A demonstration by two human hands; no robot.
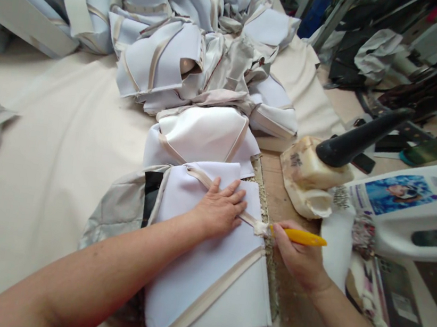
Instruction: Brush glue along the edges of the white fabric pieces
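My left hand (221, 207) lies flat, fingers apart, on a white fabric piece (206, 258) edged with beige strips. My right hand (299, 254) grips a yellow-handled brush (303, 237), held sideways. Its pale bristle tip (261, 228) touches the beige strip (247, 219) at the fabric's right edge, just beside my left fingertips. A second beige strip (213, 291) runs diagonally across the lower fabric. A grey and black fabric part (133, 200) sticks out from under the white piece on the left.
A large heap of similar white and beige pieces (200, 59) fills the back of the cream-covered table (49, 163). A yellowish glue-crusted container (309, 175) with a black handle (358, 139) stands right of the fabric. A white plastic jug (409, 210) lies at far right.
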